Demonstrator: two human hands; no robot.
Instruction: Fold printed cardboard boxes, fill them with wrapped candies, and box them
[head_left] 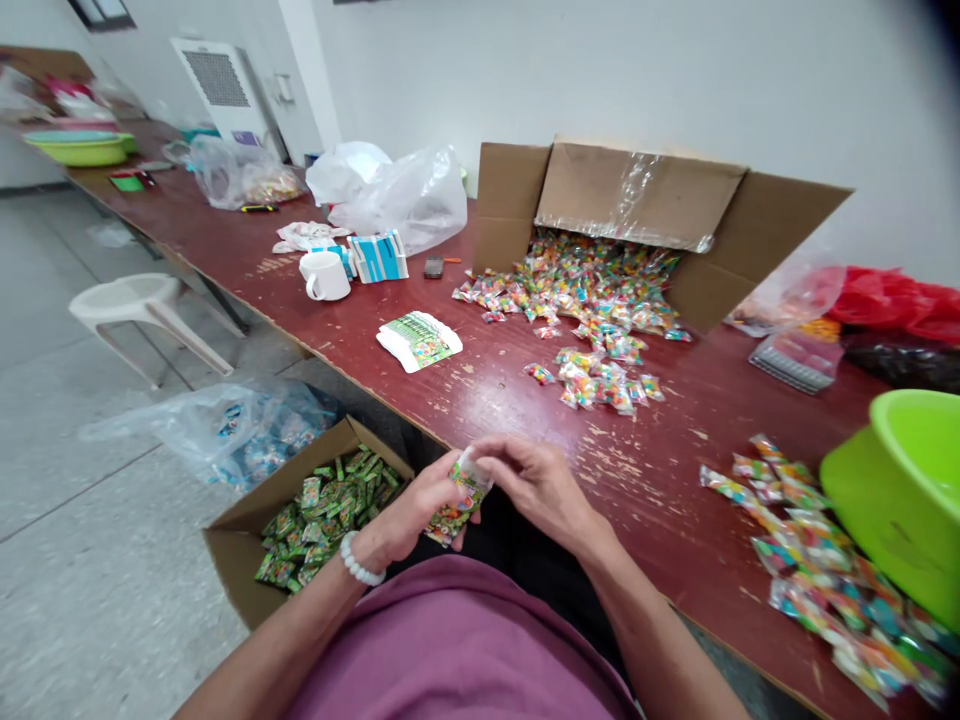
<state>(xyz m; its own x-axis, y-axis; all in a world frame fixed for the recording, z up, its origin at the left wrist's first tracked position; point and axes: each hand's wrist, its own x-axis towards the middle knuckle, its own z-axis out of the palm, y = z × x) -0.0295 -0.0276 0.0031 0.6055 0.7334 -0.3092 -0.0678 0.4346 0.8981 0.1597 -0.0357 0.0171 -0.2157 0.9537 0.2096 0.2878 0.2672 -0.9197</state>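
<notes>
My left hand [409, 515], with a white bead bracelet at its wrist, is wrapped round a small green printed candy box [457, 503] just off the table's front edge. The fingers of my right hand [536, 485] are closed at the white upper end of the same box; their tips are partly hidden. On the table ahead lies a fanned stack of flat green-and-white cartons [421, 342]. Small wrapped candies [600, 380] are spread beyond it to the right. Below my left arm, an open cardboard box [240, 560] holds many similar green candy boxes.
A tipped carton [637, 195] spills wrapped candies at the back. Longer candy packs [832, 580] lie beside a green basin [870, 470] at right. A white mug [325, 275], plastic bags [405, 200] and a lighter-sized dark item [433, 268] stand further left. A white stool [135, 295] is on the floor.
</notes>
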